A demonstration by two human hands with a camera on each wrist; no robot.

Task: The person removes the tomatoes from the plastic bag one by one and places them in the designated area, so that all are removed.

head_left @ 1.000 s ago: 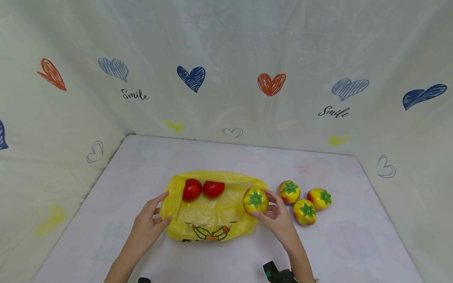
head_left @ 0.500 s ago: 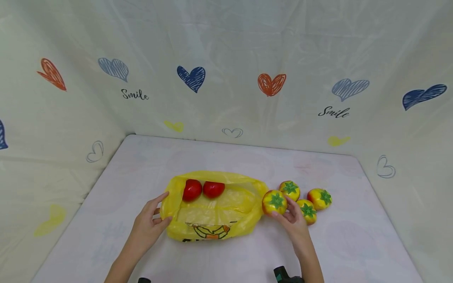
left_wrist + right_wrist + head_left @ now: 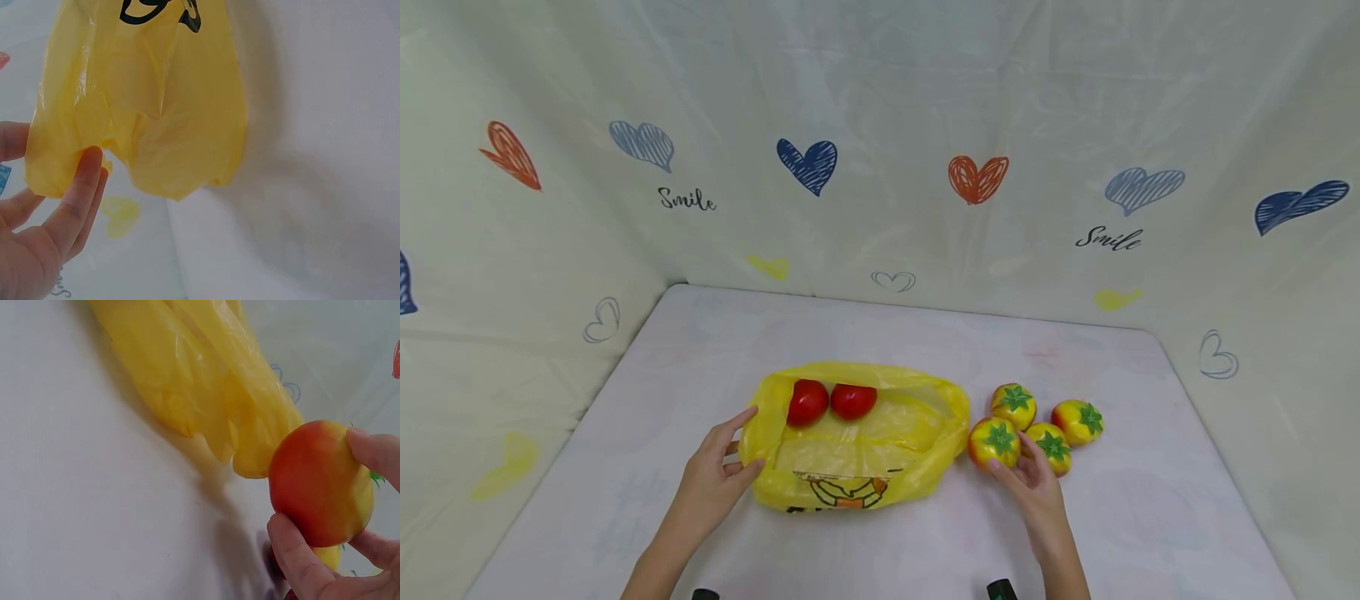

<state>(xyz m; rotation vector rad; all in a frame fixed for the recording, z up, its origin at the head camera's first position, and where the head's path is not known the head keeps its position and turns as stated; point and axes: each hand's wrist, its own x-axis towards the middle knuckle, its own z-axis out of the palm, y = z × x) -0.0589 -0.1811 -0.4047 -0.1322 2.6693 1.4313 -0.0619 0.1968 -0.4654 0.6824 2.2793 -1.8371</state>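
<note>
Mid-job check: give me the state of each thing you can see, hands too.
Bag: mouth open, on the table
Red fruits: two, inside the bag
Held fruit: outside the bag, green top up, seemingly raised
Loose fruits: three, on the table, right of the bag
Left hand: holding the bag's left edge
Right hand: gripping the held fruit

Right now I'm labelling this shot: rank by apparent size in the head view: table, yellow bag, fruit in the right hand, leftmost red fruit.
1. Table
2. Yellow bag
Not ranked: held fruit, leftmost red fruit; the held one looks bigger but may be nearer, and the bag partly covers the red.
</note>
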